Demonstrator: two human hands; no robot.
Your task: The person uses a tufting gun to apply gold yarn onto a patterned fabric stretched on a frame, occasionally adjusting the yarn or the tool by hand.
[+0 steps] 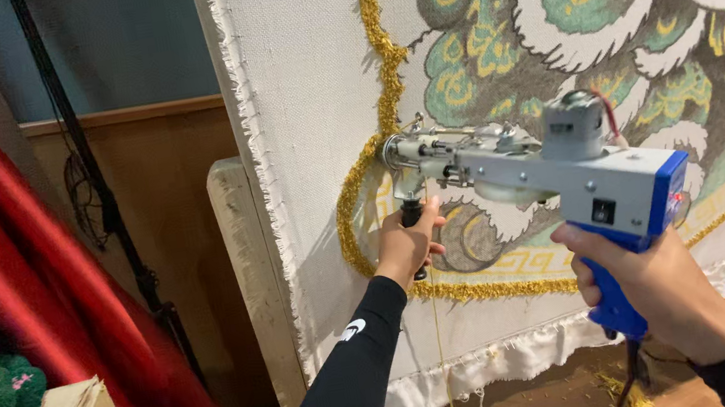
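The left hand gripped the front handle of a tufting gun pressed to the stretched cloth. The right hand clenched its blue grip.

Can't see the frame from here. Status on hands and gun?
Left hand grips front handle; right hand grips blue rear grip. Tufting gun tip at yellow outline on cloth. Nothing blocking.

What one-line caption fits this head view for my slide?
Two hands press a tufting gun to stretched cloth: left hand on the front handle, right hand on the blue grip, along a yellow outline.
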